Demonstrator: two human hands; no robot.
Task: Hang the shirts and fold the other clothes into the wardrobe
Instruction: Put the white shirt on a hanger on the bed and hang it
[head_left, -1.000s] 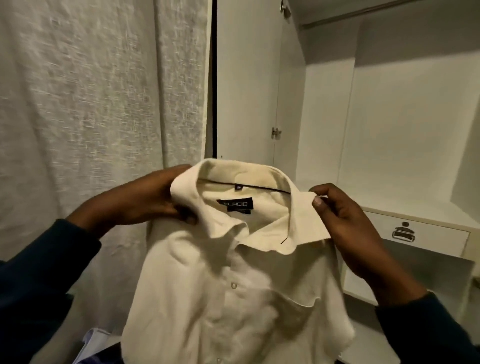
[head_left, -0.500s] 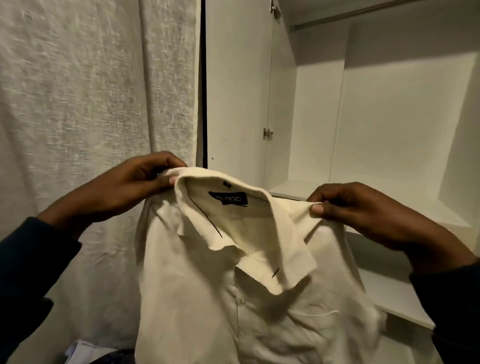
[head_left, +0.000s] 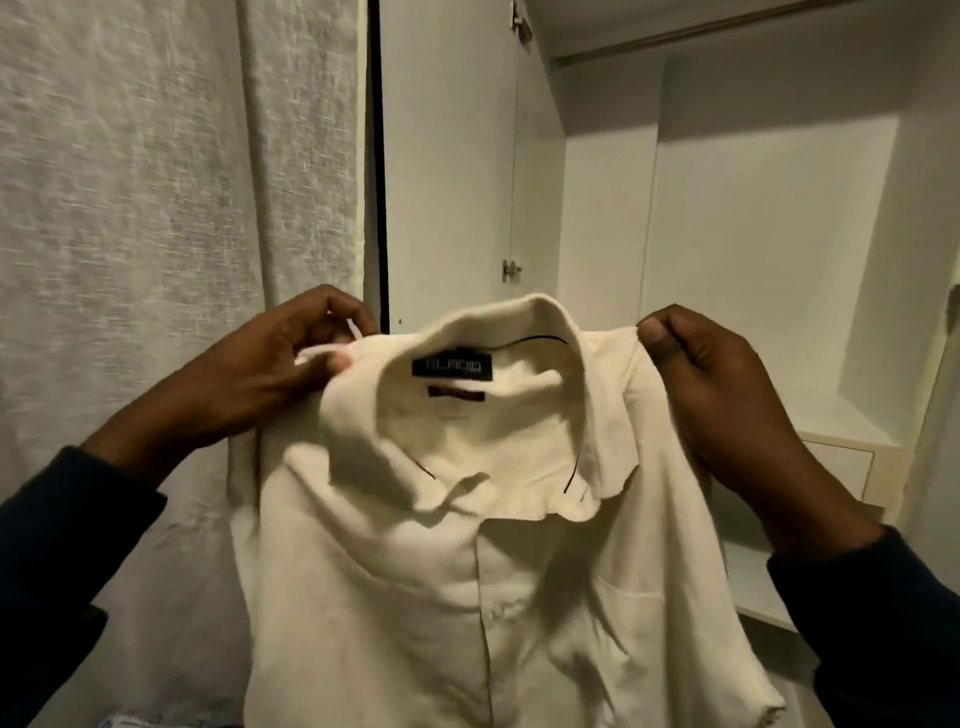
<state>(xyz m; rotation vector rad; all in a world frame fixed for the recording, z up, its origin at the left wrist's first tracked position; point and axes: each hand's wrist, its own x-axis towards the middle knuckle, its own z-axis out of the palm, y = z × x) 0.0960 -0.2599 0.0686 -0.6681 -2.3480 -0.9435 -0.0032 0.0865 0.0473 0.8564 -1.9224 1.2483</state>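
Note:
A cream collared shirt with a black neck label hangs in front of me, its buttoned front facing me. My left hand pinches the fabric at its left shoulder beside the collar. My right hand grips the right shoulder seam, thumb on top. The open white wardrobe stands behind the shirt, with a hanging rail near its top. No hanger shows in view.
A pale textured curtain fills the left side. The wardrobe door stands open in the middle, with a hinge on its edge. A drawer unit and a lower shelf sit inside at the right.
Both hands have raised the shirt and slid outward from the collar to its shoulders. The collar now stands open toward me. The view has shifted slightly.

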